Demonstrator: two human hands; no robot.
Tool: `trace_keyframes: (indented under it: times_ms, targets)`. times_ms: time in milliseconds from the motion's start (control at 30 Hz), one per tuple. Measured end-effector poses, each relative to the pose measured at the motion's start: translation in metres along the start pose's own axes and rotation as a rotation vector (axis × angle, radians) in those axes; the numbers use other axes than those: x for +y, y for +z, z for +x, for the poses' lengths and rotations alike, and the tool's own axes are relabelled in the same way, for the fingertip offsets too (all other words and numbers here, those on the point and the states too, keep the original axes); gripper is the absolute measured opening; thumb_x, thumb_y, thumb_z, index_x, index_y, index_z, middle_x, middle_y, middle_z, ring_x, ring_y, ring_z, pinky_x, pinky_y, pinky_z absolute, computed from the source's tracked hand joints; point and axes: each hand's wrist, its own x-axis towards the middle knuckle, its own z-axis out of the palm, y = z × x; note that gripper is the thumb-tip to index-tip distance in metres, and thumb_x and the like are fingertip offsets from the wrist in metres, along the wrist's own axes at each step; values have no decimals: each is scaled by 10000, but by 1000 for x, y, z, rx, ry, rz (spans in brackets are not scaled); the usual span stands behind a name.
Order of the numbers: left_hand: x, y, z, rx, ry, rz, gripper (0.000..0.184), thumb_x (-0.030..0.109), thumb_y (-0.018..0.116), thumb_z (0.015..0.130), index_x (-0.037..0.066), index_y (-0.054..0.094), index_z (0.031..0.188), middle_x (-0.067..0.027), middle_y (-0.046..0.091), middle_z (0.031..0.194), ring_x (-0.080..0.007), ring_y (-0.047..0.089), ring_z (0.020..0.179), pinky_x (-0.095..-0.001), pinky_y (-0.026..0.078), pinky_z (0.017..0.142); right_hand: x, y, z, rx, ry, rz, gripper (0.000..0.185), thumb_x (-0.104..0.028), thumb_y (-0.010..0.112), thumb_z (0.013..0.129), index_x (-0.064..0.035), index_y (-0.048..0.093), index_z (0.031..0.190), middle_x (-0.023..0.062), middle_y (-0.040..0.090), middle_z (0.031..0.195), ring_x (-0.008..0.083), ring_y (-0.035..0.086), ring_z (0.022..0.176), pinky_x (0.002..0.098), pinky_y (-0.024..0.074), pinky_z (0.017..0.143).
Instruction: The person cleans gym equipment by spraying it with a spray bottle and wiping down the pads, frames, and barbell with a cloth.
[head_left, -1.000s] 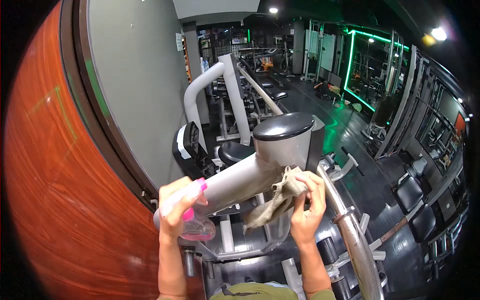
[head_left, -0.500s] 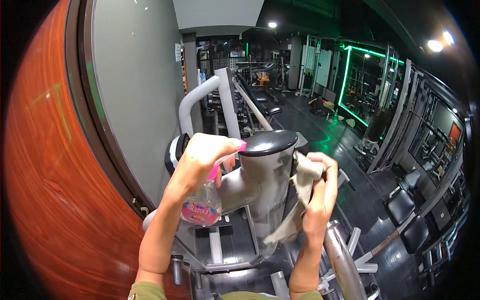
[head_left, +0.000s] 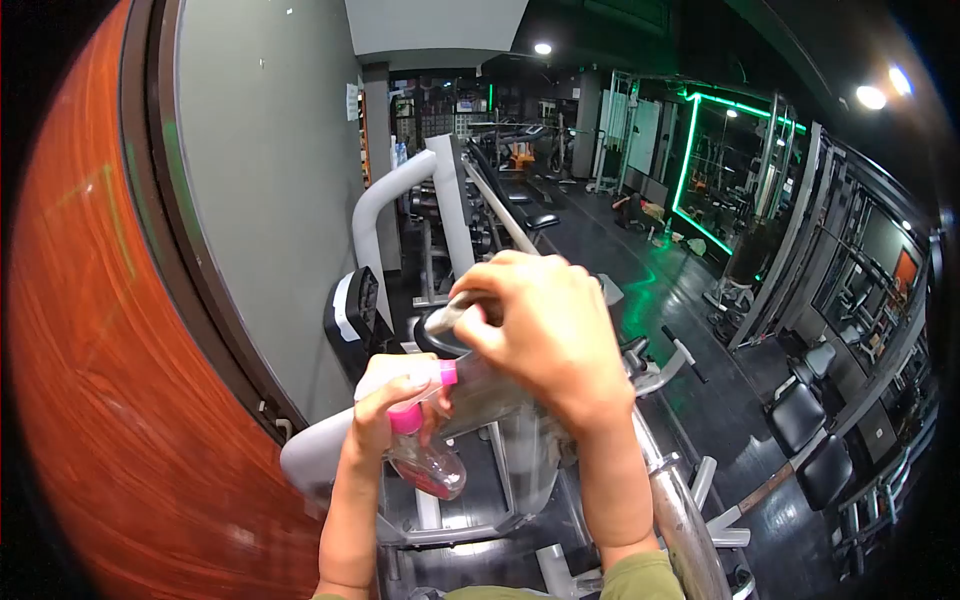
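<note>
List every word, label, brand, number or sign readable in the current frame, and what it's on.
None can be read.
Spray bottle in the left hand: no wording legible on the side in view.
Pale paper on the grey wall: too small to read; can't tell whether it is printed.

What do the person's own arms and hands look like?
The left hand and right hand are ungloved, and the forearms are bare. An olive-green sleeve shows on the right side; no watch or cables are visible.
</note>
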Motion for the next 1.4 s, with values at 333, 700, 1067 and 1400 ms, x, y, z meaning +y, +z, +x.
trace_keyframes:
  times_ms: [333,700,1067,1400]
  targets:
    - [-11,-5,0,7,128,-48,511,409,559,776,-89,595,666,-184,590,581,-190,501,316,-269,417,326,40,-21,-5,199,325,123,191,-206,701,767,-64,760,880,112,725,824,230,718,740,336,559,715]
    - [-12,-14,-3,-54,127,-91,489,362,600,763,-126,620,731,-197,621,636,-206,565,386,-277,460,381,30,26,-78,466,-34,144,398,-14,762,677,-135,737,1055,72,682,1107,277,665,994,369,535,878]
    - [-16,-19,-1,-175,313,231,410,349,600,806,-36,662,678,-114,646,588,-186,600,466,-272,465,478,26,62,-88,621,-63,54,413,-100,808,652,-158,749,1056,40,648,1081,242,635,893,363,542,756]
    - [-9,-12,-2,-208,378,343,471,451,657,759,-2,656,627,-121,653,590,-172,594,456,-250,459,438,63,42,-98,847,175,5,369,73,711,690,-57,740,1034,103,668,1013,280,668,967,385,539,854]
